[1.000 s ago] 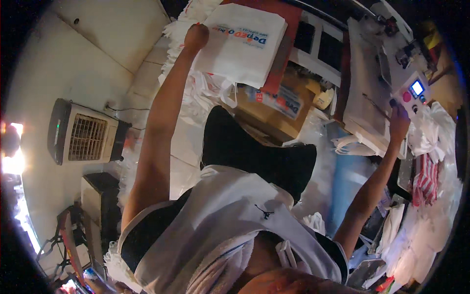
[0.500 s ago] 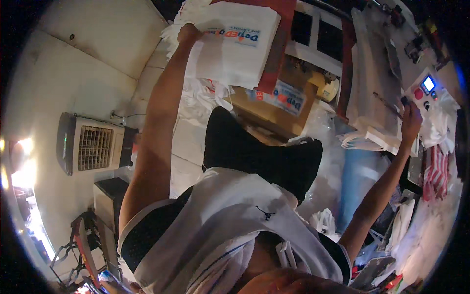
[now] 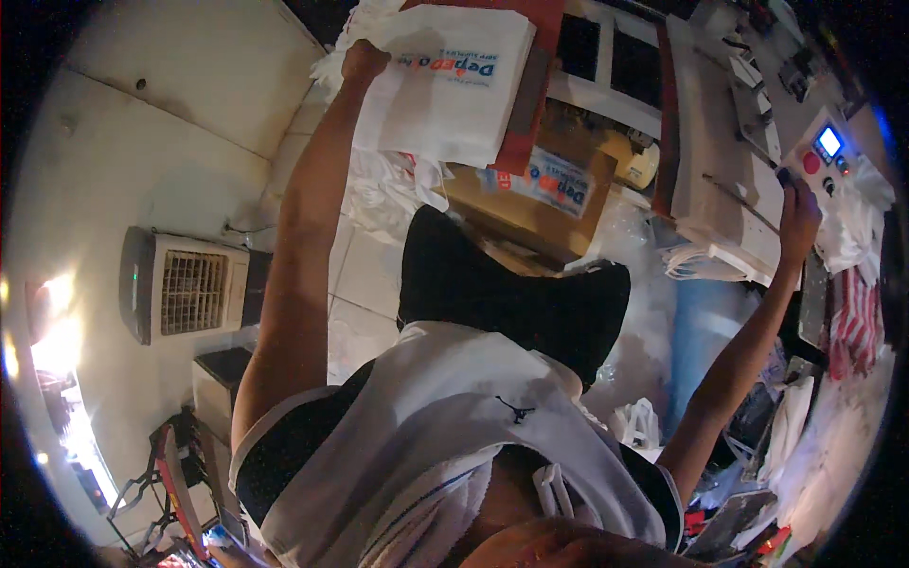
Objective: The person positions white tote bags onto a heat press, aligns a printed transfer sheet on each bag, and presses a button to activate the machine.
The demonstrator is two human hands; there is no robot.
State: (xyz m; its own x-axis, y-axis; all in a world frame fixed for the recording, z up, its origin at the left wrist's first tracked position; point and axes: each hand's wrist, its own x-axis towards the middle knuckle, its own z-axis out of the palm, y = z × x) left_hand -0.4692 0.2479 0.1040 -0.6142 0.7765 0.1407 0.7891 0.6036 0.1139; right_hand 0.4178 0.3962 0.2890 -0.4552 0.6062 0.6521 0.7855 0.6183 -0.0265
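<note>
At the upper left, my left hand [image 3: 365, 62] is closed at the left edge of a stack of white printed bags [image 3: 454, 118], its fingers curled at the top bag. The bags lie on a dark red board [image 3: 530, 104]. My right arm reaches far right, where my right hand [image 3: 800, 210] is closed around a small black knob [image 3: 783, 177]. That knob is beside a pale control panel [image 3: 831, 170] with a lit screen and a red button. Just left of this hand lies a long pale machine part [image 3: 710, 180]. Some of my fingertips are hidden on both hands.
A cardboard box [image 3: 511, 213] with a printed label sits below the bags. White bag handles [image 3: 388, 194] hang beside it. An air cooler [image 3: 194, 289] stands at the left wall. Red-striped cloth [image 3: 854, 322] and clear plastic [image 3: 630, 303] are to the right.
The whole view has shifted slightly. Both hands stay in the same places, the left at the bags and the right at the knob. A pale strip left of my right hand looks brighter.
</note>
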